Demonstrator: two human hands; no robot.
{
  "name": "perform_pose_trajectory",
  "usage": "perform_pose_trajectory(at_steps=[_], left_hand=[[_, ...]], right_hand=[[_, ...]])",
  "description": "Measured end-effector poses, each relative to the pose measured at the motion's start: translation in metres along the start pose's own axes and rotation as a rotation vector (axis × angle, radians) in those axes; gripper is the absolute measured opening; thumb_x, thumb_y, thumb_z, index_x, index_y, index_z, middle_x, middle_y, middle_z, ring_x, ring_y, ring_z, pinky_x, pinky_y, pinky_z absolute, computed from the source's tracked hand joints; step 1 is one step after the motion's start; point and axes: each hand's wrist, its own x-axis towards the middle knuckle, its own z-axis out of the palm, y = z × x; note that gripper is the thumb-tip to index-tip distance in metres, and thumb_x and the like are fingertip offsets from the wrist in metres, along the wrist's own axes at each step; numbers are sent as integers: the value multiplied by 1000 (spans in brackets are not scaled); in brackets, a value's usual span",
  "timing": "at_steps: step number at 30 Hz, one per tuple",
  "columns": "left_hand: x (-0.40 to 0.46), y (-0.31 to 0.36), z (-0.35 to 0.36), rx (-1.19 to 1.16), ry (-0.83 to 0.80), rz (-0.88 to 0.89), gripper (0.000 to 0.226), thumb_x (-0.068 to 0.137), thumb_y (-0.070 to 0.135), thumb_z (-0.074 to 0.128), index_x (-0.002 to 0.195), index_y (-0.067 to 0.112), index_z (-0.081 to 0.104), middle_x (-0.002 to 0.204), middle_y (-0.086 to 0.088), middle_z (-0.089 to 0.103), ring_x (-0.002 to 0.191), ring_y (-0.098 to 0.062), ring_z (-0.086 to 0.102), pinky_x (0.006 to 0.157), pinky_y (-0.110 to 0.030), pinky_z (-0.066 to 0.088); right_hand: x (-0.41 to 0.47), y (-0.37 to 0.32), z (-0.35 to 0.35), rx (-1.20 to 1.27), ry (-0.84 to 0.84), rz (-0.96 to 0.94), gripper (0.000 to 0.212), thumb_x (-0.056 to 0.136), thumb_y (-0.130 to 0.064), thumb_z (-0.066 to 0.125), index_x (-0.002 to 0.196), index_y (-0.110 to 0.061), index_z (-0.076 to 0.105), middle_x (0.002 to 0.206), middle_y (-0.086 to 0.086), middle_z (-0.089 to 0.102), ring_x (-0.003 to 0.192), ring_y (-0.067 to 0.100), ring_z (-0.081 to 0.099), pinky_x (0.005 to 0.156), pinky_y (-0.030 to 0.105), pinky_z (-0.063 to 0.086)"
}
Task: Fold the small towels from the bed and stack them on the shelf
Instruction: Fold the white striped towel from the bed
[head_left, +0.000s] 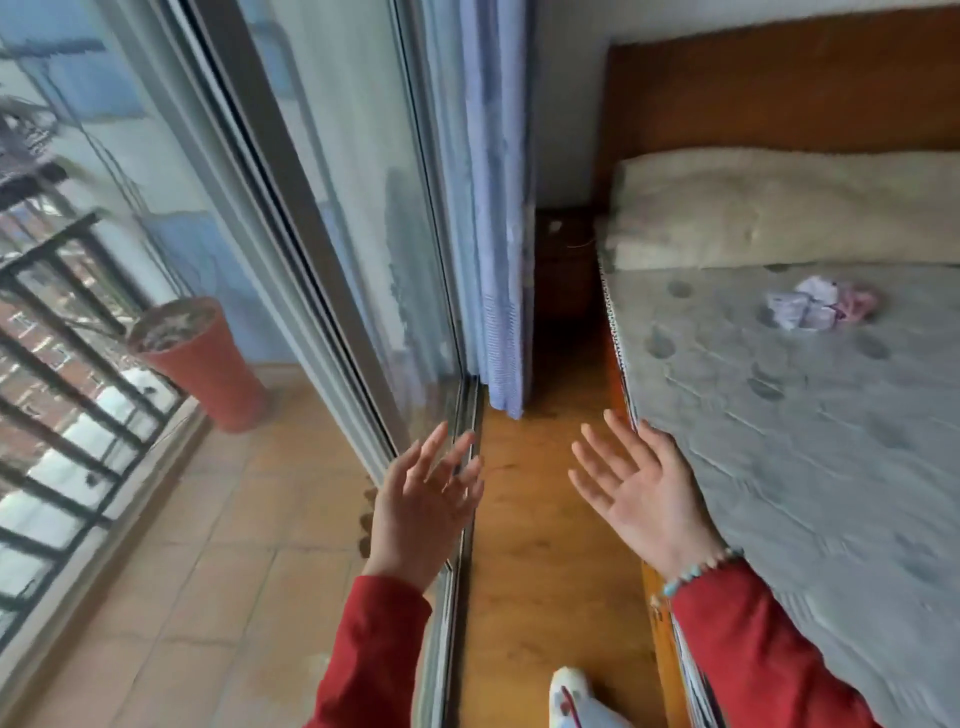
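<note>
Head view: grey bed beside glass door.

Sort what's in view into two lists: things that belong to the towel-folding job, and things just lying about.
Belongs to the job:
- crumpled small towels on the bed
- bed, where they lie
- left hand and right hand, both empty, fingers spread

Just lying about:
- pillow
- blue curtain
- red plant pot outside the glass
- balcony railing

No shelf is in view.
</note>
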Motion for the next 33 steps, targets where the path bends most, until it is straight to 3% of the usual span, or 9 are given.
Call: perform_pose_trajectory(at_steps=[8,14,18,23,29,33], left_hand=[[158,14,76,61,-36,-97,44,83,37,54,122,23,69,131,-7,65,121,-28,57,103,-40,39],[277,40,147,106,-89,-79,35,102,35,39,125,21,62,124,-3,69,105,-19,70,81,-38,54],[341,54,168,59,-119,-179,49,86,36,49,132,23,59,132,-5,65,110,-23,68,91,-39,49],[420,66,191,58,-127,-208,54,82,37,52,134,23,58,134,-7,63,113,-24,67,91,-40,45],[536,102,233,105,-201,-227,46,91,37,44,133,25,59,132,-5,64,121,-26,62,100,-39,43],[613,133,260,116,-231,-260,45,95,36,41,136,24,56,138,-4,60,112,-18,67,93,-36,43]], right_hand=[[112,-91,5,49,95,-105,38,93,-34,55,125,-16,65,124,9,69,120,27,61,108,48,41],[203,-178,26,43,83,-153,38,94,-36,52,125,-17,65,123,9,69,119,27,61,106,46,43],[258,-211,33,52,106,-149,37,93,-37,53,122,-18,66,123,9,70,119,27,62,105,46,44],[325,-240,37,79,168,-146,36,93,-37,53,121,-19,66,122,8,70,119,27,62,103,46,45],[430,-286,64,97,198,-192,37,93,-37,54,123,-20,66,120,7,71,116,26,64,99,45,48],[500,-320,96,110,198,-217,37,93,-37,54,123,-20,66,121,7,71,116,25,64,101,46,47]])
